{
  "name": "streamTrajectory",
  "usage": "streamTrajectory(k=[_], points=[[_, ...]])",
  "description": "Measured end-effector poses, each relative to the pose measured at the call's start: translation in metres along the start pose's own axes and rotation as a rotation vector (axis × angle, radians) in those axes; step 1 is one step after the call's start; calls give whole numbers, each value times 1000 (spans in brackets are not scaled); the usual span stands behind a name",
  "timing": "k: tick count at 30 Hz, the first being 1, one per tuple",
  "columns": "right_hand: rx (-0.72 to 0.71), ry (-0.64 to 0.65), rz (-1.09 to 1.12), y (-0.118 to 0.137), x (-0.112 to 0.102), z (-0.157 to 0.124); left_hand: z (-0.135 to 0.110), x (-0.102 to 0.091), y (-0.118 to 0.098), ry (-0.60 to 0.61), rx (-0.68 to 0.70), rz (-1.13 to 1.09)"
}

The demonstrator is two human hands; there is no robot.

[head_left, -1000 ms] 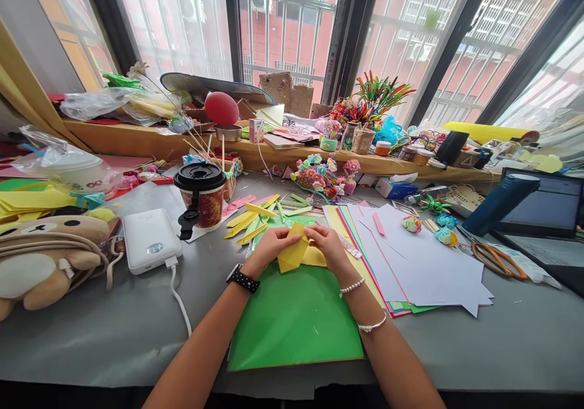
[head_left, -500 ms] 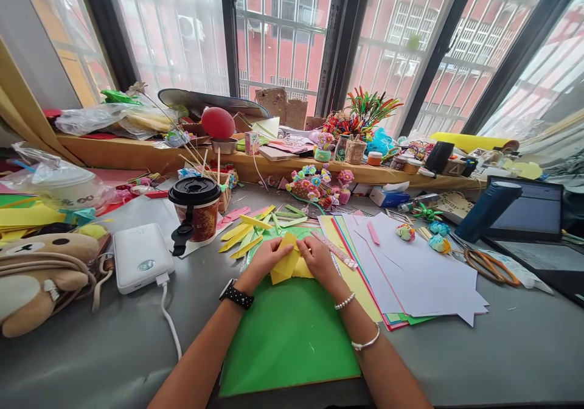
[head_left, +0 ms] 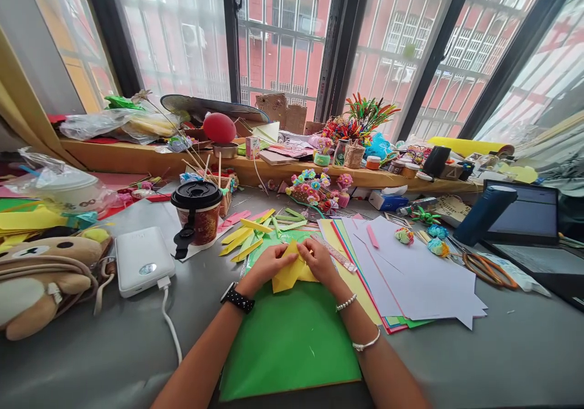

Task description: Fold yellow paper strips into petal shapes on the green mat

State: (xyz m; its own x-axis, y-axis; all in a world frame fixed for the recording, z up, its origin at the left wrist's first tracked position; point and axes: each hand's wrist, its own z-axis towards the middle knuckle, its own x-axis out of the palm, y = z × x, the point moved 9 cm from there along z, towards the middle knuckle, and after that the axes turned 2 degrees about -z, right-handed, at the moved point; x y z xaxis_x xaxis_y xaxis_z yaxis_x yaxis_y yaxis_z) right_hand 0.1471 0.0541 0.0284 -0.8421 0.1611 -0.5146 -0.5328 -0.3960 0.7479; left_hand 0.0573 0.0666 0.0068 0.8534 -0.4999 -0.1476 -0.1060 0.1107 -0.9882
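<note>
A folded piece of yellow paper (head_left: 286,275) is held between both hands over a green board (head_left: 292,342). My left hand (head_left: 267,267) pinches its left side, thumb on top. My right hand (head_left: 319,263) grips the upper right part with thumb and forefinger close to the left fingertips. Another yellow part shows under the right hand; I cannot tell if it belongs to the same piece. Behind the left hand lie folded yellow and green paper strips (head_left: 249,232). A pink patterned ruler (head_left: 340,255) lies beyond the right hand.
A lidded paper cup (head_left: 197,211) and a white power bank (head_left: 143,262) with a cable stand left. White paper sheets (head_left: 420,275), scissors (head_left: 486,269), a blue bottle (head_left: 486,215) and a laptop (head_left: 524,214) are right. Bead flowers (head_left: 312,184) sit behind.
The yellow paper has turned slightly between my fingers, and its lower corner sits a little lower. Both hands keep their pinch. The view has shifted slightly.
</note>
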Motion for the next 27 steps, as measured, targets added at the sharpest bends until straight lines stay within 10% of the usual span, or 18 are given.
streamTrajectory(k=[8,27], points=[[-8,-89,-10,1,-6,-2,-1,4,3,67,-31,-56],[166,183,406,-12,13,-2,-5,0,15,78,-139,139]])
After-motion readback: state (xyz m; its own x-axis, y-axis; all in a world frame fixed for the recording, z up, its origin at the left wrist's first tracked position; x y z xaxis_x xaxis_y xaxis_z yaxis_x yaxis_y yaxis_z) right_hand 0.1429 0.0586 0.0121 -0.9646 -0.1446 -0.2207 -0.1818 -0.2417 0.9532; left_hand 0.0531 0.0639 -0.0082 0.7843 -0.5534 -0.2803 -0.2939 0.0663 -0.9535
